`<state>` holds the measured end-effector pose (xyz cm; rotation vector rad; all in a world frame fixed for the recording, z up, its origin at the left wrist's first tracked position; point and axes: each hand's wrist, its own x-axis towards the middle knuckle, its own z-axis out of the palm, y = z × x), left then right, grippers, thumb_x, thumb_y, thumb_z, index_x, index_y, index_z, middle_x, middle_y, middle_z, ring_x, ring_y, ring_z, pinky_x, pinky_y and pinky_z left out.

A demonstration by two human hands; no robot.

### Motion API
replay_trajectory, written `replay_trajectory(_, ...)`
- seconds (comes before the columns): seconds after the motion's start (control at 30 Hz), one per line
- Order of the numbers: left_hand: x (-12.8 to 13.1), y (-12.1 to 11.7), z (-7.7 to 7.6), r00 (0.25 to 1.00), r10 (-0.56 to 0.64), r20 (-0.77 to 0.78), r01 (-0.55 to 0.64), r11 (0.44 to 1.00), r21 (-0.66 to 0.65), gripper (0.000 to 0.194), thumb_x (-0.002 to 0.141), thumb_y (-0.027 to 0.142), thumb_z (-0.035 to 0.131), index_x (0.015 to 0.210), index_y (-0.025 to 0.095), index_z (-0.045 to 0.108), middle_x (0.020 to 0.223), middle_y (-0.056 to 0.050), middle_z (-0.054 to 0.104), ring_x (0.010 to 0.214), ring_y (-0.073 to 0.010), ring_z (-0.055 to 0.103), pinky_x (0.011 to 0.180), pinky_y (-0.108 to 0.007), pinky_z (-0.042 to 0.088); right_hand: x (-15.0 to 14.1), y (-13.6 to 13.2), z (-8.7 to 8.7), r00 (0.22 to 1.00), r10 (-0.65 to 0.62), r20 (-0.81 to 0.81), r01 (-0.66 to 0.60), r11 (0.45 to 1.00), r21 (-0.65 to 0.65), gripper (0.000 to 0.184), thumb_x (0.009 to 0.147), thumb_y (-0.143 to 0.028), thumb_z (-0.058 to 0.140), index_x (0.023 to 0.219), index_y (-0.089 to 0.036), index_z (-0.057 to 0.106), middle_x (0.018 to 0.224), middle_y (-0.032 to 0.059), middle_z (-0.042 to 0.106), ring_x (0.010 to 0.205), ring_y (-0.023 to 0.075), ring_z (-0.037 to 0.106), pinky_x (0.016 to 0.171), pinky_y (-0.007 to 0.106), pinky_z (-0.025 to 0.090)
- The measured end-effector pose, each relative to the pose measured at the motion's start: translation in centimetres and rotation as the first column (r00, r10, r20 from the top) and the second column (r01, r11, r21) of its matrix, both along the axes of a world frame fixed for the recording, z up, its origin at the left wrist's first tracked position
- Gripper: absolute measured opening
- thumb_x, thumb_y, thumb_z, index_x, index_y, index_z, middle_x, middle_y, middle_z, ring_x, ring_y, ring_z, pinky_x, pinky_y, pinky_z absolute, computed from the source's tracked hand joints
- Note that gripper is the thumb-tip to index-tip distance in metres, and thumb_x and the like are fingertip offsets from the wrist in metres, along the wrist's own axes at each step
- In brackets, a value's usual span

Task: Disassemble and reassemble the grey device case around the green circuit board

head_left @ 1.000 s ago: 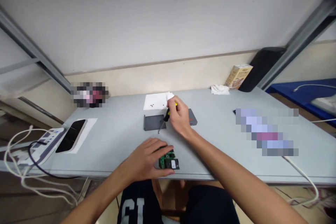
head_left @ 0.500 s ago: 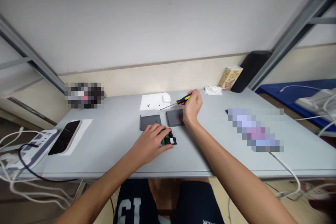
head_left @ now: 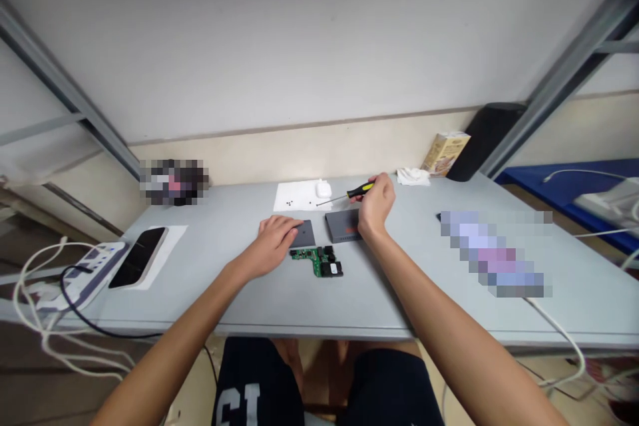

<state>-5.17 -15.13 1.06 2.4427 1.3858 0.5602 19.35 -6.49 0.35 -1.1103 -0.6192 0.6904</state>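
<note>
My left hand (head_left: 276,243) lies over the left part of a flat dark grey casing panel (head_left: 306,233), fingers extended and thumb apart from them. My right hand (head_left: 378,203) is closed around the black and yellow handle of a screwdriver (head_left: 360,189). Its thin shaft points left, with the tip over the edge of a white paper sheet (head_left: 299,194). Under my right wrist sits a dark grey box-shaped casing (head_left: 342,226), its right side hidden. In front of both casing parts is a green circuit board (head_left: 317,259) with black components, untouched.
Several tiny dark screws (head_left: 289,203) and a small white case (head_left: 323,190) are on the paper. A phone (head_left: 138,257) and a power strip (head_left: 82,276) with cables lie left. Crumpled tissue (head_left: 413,176), a carton (head_left: 446,152) and a black cylinder (head_left: 486,141) stand back right.
My left hand has left the circuit board and moved up and left onto the grey panel. The board now shows in full. My right hand still holds the screwdriver; the view has shifted slightly.
</note>
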Motion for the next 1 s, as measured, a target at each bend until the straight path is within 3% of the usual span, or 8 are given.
replay_trajectory(0.13, 1.2, 2.2, 1.2, 0.998, 0.049, 0.025, -0.051, 0.995, 0.082, 0.039, 0.111, 0.039, 0.037, 0.120, 0.026, 0.072, 0.123, -0.008, 0.074, 0.122, -0.0268, 0.056, 0.111, -0.053, 0.032, -0.4, -0.4, 0.0, 0.997, 0.047, 0.067, -0.049, 0.999, 0.025, 0.045, 0.097, -0.068, 0.044, 0.085, -0.024, 0.049, 0.067, -0.0090, 0.047, 0.043, 0.0103, 0.054, 0.045, 0.026, 0.043)
replay_trajectory(0.23, 2.5, 4.6, 1.7, 0.996, 0.083, 0.029, -0.086, 0.990, 0.112, 0.032, 0.106, 0.040, 0.049, 0.123, 0.023, 0.072, 0.122, -0.009, 0.074, 0.118, -0.0280, 0.058, 0.108, -0.053, 0.031, -0.7, -0.7, 0.1, 0.992, 0.062, 0.106, -0.069, 0.996, 0.056, 0.049, 0.096, -0.072, 0.044, 0.086, -0.024, 0.049, 0.068, -0.0089, 0.047, 0.045, 0.0102, 0.054, 0.047, 0.026, 0.045)
replay_trajectory(0.33, 3.7, 6.7, 1.2, 0.999, 0.042, -0.030, -0.039, 0.994, 0.100, 0.027, 0.101, 0.037, 0.059, 0.114, 0.021, 0.076, 0.115, -0.010, 0.075, 0.112, -0.0292, 0.059, 0.105, -0.053, 0.032, -0.9, -0.9, 0.1, 0.992, 0.061, 0.108, -0.068, 0.996, 0.063, 0.050, 0.096, -0.073, 0.043, 0.086, -0.024, 0.050, 0.068, -0.0089, 0.047, 0.046, 0.0117, 0.058, 0.048, 0.027, 0.047)
replay_trajectory(0.5, 4.1, 8.4, 0.2, 0.999, -0.021, -0.028, 0.024, 0.993, 0.116, 0.033, 0.105, 0.036, 0.051, 0.096, 0.020, 0.078, 0.098, -0.009, 0.077, 0.103, -0.0273, 0.060, 0.100, -0.050, 0.032, -0.7, -0.7, 0.0, 0.994, 0.051, 0.095, -0.055, 0.998, 0.041, 0.050, 0.096, -0.073, 0.042, 0.088, -0.024, 0.050, 0.066, -0.0093, 0.048, 0.046, 0.0123, 0.059, 0.048, 0.027, 0.047)
replay_trajectory(0.8, 4.0, 12.3, 0.3, 0.992, 0.052, -0.112, -0.040, 0.994, 0.105, 0.023, 0.100, 0.032, 0.063, 0.093, 0.021, 0.081, 0.100, -0.009, 0.078, 0.105, -0.0285, 0.056, 0.097, -0.048, 0.029, -0.1, 0.0, -0.4, 1.000, -0.014, 0.027, 0.016, 0.998, -0.061, 0.040, 0.101, -0.062, 0.041, 0.088, -0.024, 0.049, 0.069, -0.0087, 0.046, 0.046, 0.0102, 0.057, 0.054, 0.027, 0.047)
replay_trajectory(1.0, 4.7, 13.4, -0.8, 0.989, 0.032, -0.146, -0.021, 0.997, 0.078, 0.021, 0.099, 0.033, 0.064, 0.096, 0.023, 0.083, 0.101, -0.009, 0.077, 0.109, -0.0303, 0.054, 0.096, -0.047, 0.028, 0.0, 0.2, -0.4, 0.999, -0.006, 0.031, 0.009, 0.994, -0.105, 0.036, 0.103, -0.057, 0.037, 0.089, -0.025, 0.047, 0.068, -0.0086, 0.047, 0.046, 0.0107, 0.056, 0.055, 0.027, 0.047)
